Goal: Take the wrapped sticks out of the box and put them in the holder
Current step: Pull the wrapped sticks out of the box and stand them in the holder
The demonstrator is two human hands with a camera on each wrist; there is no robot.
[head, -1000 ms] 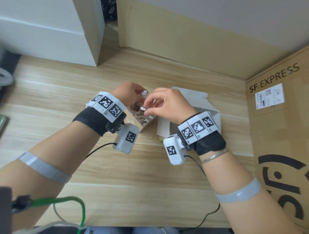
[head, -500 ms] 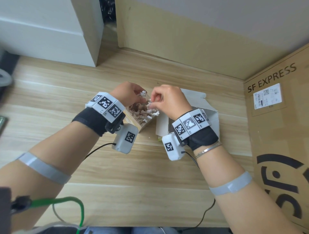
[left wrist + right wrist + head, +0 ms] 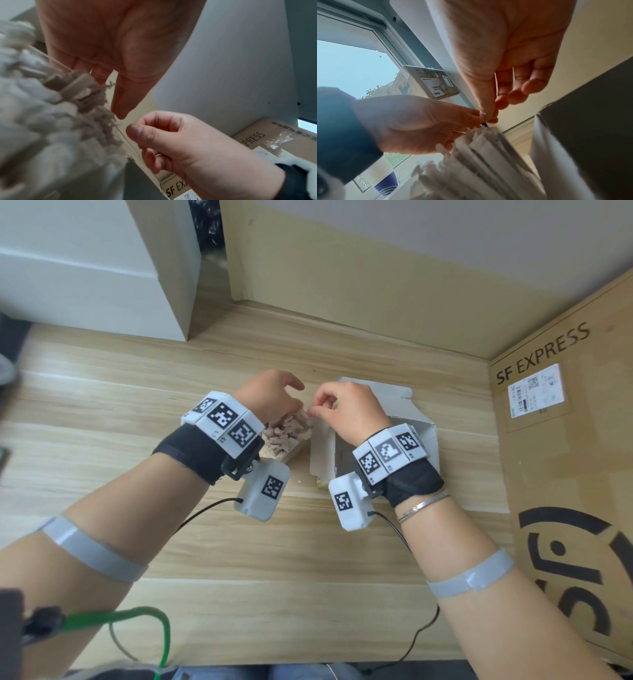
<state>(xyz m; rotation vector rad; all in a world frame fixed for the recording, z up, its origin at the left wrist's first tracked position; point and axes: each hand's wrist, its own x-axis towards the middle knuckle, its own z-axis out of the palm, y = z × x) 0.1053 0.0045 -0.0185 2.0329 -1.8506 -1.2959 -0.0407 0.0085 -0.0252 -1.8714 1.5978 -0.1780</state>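
The left hand hovered with relaxed, downward-pointing fingers, grasping nothing, over the wrapped sticks bunched upright in the holder. The right hand, at its 3 o'clock, had thumb and forefinger pressed together just above the bunch's edge (whether a stick lay between them could not be told). The white box, flaps open, sat at 3 o'clock of the holder on the wooden table.
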